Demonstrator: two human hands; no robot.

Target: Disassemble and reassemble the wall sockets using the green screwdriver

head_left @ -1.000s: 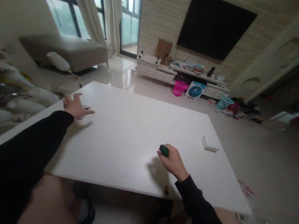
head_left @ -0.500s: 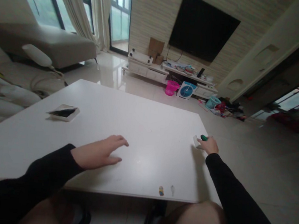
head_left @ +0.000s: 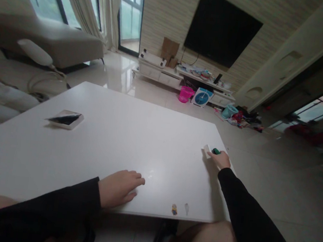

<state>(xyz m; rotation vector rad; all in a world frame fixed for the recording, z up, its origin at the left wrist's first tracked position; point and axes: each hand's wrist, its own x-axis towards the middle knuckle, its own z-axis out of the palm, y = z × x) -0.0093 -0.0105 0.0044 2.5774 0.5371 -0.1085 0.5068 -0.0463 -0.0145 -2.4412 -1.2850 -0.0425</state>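
At the table's right edge my right hand (head_left: 221,159) is closed on a small white box (head_left: 206,151), with a dark green object (head_left: 216,151) showing beside its fingers. What the green object is, I cannot make out. My left hand (head_left: 121,188) hovers low over or rests on the white table (head_left: 137,130) near its front edge, thumb apart from slightly bent fingers, holding nothing. Between the hands, at the front edge, lie a small yellow and blue cartoon figure piece (head_left: 174,209) and a small clear, leaf-shaped piece (head_left: 187,209).
A shallow white box (head_left: 66,119) with a black content and a raised flap sits on the table's left part. Beyond the table stand a pink basket (head_left: 185,94), a blue and white fan (head_left: 202,97) and a low TV cabinet (head_left: 160,77).
My left hand has moved right and nearer the front edge, its fingers bending more. My right hand has shifted slightly left with the white box and green object.
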